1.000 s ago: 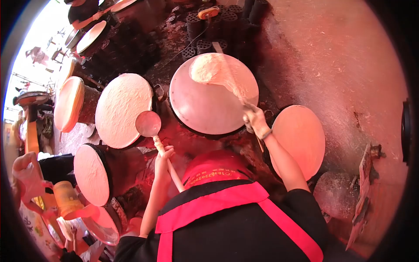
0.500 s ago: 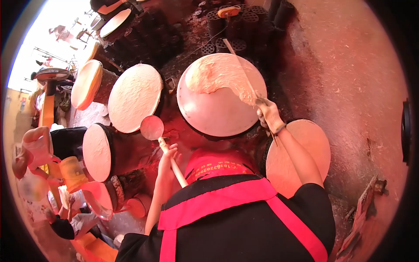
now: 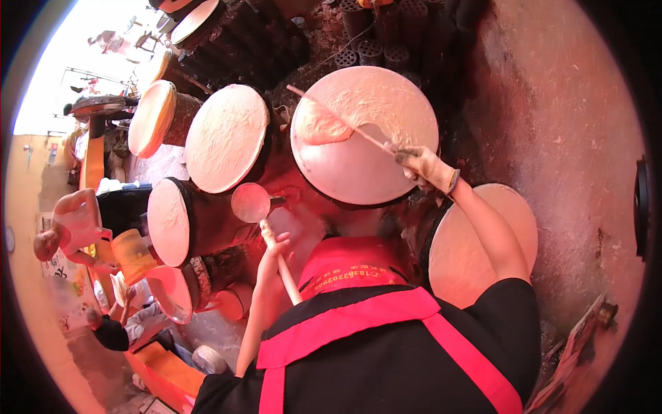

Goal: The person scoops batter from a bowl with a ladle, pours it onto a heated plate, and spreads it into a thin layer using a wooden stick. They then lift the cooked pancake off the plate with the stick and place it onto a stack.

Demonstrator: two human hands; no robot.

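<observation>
My right hand [image 3: 426,169], in a pale work glove, is closed on the end of a long thin wooden batter spreader [image 3: 339,119]. The spreader lies slantwise over a large round griddle [image 3: 345,172] in front of me. Pale batter [image 3: 386,86] coats the far and right parts of the griddle, with a thicker mass left of the spreader; the near part is bare. Lower left, my left hand [image 3: 272,239] is closed round the wooden handle of a ladle [image 3: 251,203]. The ladle's round bowl is held up, off the griddle.
More round griddles with pale sheets stand around me: one [image 3: 227,138] on the left, another [image 3: 483,234] by my right arm. Dark perforated cylinders [image 3: 372,52] stack at the back. A person [image 3: 79,221] is at far left near a yellow bucket [image 3: 134,255]. Rough wood [image 3: 576,352] lies lower right.
My right hand has swung the spreader leftwards over the griddle. Batter now coats the griddle's right side, and the thick mass has shrunk to the left. My left hand still holds the ladle.
</observation>
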